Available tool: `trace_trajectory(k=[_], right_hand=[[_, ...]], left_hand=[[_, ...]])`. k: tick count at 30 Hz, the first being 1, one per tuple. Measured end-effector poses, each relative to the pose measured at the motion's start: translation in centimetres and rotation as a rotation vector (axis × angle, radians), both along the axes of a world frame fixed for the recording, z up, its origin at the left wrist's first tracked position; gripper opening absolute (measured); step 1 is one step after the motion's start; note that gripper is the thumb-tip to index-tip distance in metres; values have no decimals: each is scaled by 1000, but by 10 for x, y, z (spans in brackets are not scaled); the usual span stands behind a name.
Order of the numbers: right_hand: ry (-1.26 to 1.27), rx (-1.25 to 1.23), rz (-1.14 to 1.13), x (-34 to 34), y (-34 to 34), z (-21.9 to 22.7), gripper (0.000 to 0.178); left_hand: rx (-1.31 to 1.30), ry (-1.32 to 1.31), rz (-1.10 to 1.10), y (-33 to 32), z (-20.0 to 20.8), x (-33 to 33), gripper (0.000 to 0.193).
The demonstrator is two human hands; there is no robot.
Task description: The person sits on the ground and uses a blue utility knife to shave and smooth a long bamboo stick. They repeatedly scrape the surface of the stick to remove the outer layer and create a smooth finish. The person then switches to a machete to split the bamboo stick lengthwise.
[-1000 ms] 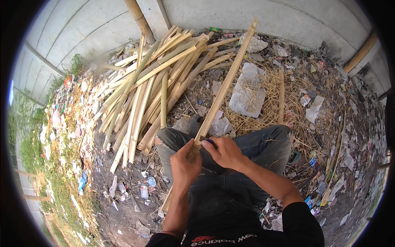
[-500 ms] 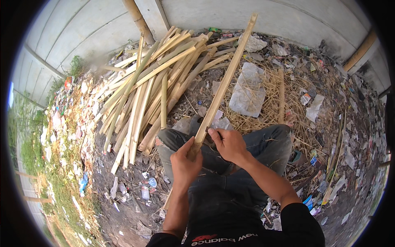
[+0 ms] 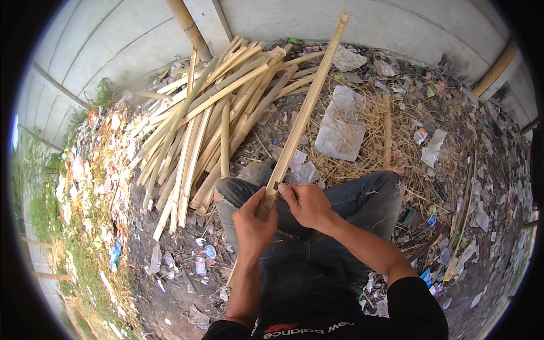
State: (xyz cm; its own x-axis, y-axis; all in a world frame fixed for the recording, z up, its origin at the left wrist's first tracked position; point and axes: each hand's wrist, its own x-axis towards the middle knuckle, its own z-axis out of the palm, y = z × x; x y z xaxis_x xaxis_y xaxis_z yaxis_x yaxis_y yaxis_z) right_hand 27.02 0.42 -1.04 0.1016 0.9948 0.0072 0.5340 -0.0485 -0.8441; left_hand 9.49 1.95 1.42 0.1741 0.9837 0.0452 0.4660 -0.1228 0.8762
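A long split bamboo strip slants up and away from my lap, its far end near the wall. My left hand is wrapped round its near end, thumb along the strip. Just to the right, my right hand is closed, with a small dark blade showing at its thumb and lying against the strip's edge. The blade's handle, if any, is hidden in the fist. Both hands are above my crossed legs in worn jeans.
A large heap of split bamboo strips lies ahead on the left. A pale block sits on dry straw beyond my knees, with a single bamboo piece to its right. Litter covers the ground; a concrete wall stands behind.
My right hand and the blade have slid down the strip toward my left hand. The strip's far end has shifted slightly left and farther away; my left hand has barely moved.
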Motion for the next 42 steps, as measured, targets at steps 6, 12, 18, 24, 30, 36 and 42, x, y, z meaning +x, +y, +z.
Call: trace_trajectory(k=[6, 12, 18, 24, 30, 36, 42], right_hand=[[24, 1, -17, -1, -4, -3, 57], [-39, 32, 3, 0, -10, -11, 56], [34, -18, 42, -2, -7, -10, 61], [548, -324, 178, 8, 1, -23, 62], [232, -28, 22, 4, -8, -15, 49], [-41, 18, -9, -5, -16, 0, 45], [65, -117, 116, -3, -10, -8, 57]], left_hand=[[12, 23, -10, -4, 4, 2, 46], [7, 96, -10, -10, 8, 1, 46], [18, 80, -4, -11, 9, -2, 46], [42, 83, -21, -9, 9, -2, 46], [39, 39, -31, -7, 9, 0, 48], [66, 82, -25, -5, 12, 2, 47], [145, 154, -25, -7, 7, -1, 46]])
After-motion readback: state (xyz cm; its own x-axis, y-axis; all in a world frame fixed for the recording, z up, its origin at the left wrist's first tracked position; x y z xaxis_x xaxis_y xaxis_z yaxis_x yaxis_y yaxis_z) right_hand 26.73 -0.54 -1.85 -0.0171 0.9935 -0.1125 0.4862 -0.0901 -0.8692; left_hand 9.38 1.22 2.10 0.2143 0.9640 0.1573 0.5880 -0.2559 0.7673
